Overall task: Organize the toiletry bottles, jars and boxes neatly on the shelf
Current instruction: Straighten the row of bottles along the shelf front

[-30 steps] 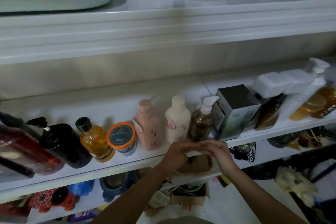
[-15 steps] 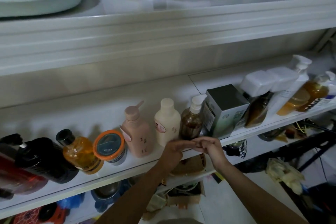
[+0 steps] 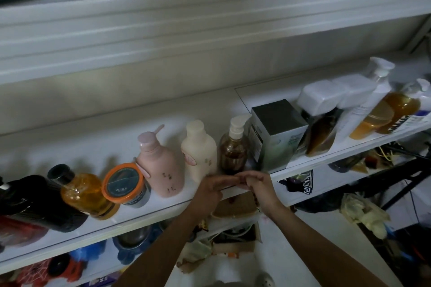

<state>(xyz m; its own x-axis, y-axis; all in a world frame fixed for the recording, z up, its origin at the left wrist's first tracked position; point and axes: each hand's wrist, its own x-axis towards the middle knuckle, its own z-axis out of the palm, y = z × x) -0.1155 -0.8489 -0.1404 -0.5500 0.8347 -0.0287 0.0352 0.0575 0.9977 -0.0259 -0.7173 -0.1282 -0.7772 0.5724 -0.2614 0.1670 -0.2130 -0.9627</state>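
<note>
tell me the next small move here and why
Probably reach the left hand to the orange-lidded jar and straighten it. The jar seems to lean and crowds the pink pump bottle, though the wide lens may exaggerate that. That hand and the right hand meet at the shelf edge, apparently holding nothing.

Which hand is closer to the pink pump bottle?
Left. The left hand sits just right of the pink pump bottle at the shelf edge; the right hand lies further right.

Glossy white shelf [image 3: 163,207]; clear plastic amber bottle [image 3: 233,154].
</note>
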